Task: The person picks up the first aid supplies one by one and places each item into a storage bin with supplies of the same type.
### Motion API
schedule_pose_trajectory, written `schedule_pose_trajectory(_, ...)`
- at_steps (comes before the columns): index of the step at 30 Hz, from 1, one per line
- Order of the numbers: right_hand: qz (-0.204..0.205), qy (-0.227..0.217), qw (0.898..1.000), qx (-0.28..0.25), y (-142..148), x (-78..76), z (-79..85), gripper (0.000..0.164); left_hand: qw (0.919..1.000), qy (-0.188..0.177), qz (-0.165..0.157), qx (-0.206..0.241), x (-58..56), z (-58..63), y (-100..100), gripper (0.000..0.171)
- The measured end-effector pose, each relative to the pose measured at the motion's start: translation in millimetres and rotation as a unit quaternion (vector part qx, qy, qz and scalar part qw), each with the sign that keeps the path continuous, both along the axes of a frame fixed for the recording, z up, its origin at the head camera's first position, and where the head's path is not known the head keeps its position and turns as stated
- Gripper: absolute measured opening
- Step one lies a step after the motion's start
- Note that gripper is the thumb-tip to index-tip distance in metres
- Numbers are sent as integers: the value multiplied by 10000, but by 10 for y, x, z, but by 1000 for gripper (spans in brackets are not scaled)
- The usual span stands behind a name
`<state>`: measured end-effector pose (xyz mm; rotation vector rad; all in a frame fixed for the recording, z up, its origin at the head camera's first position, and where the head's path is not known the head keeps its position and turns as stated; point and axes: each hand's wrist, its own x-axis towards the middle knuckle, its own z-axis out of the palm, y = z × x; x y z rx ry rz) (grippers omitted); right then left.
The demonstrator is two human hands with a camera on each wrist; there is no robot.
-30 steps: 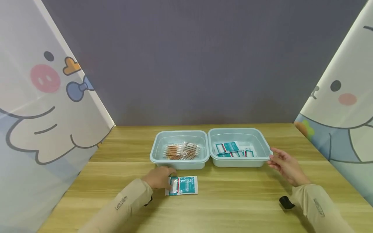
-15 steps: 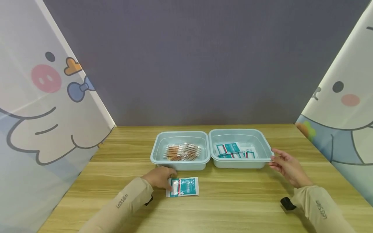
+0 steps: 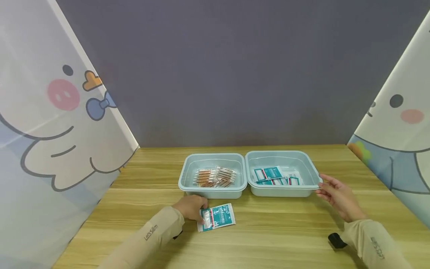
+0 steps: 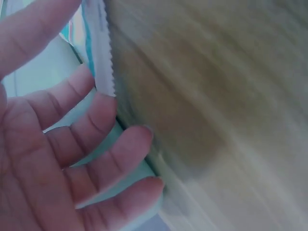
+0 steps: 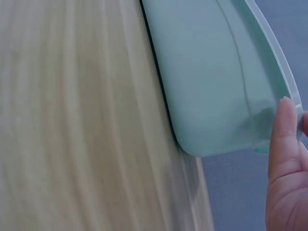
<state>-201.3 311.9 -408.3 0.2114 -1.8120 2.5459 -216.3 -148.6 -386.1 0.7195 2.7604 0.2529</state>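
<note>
My left hand (image 3: 193,207) pinches the left end of a flat teal-and-white sealed packet (image 3: 221,215) in front of the left box. In the left wrist view, the packet's white crimped edge (image 4: 102,57) shows between thumb and index finger; the other fingers (image 4: 113,159) are spread and slightly bent. My right hand (image 3: 340,200) grips the front right corner of the right pale-blue plastic box (image 3: 282,191). In the right wrist view the thumb (image 5: 285,139) presses the outside of that box's wall (image 5: 207,82), with a fingertip over the rim.
Left of that box stands a matching plastic box (image 3: 215,195) holding several clear-wrapped brown cotton swabs (image 3: 218,176). Several teal-and-white packets (image 3: 270,173) lie in the right box. Both boxes stand side by side on the wooden table (image 3: 268,239), before a grey panel (image 3: 235,74).
The packet under my left hand has turned slightly, its right end tipping away from me. The whole head view has shifted a little. My right hand keeps its hold on the box corner.
</note>
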Motion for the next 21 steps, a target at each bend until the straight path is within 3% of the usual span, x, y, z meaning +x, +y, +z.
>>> schedule_pose_trajectory(6, -182, -36, 9996, -190, -25, 42, 2, 36, 9996, -47, 209, 182, -8, -33, 9, 40)
schedule_pose_trajectory(11, -140, 38, 9995, -287, -41, 59, -18, 36, 9974, -108, -78, 703, -7, 12, -27, 29)
schedule_pose_trajectory(13, -120, 42, 9994, -332, -47, 60, -17, 36, 9932, -352, -214, 1090, -17, 28, -45, 26)
schedule_pose_trajectory(17, -131, 70, 9987, -495, -60, 41, 7, 35, 9772, -956, -443, 1845, -38, 111, -76, 25)
schedule_pose_trajectory(21, -164, 4, 9988, -451, -63, 45, -10, 34, 9667, -1337, -376, 2150, -9, 214, -88, 21)
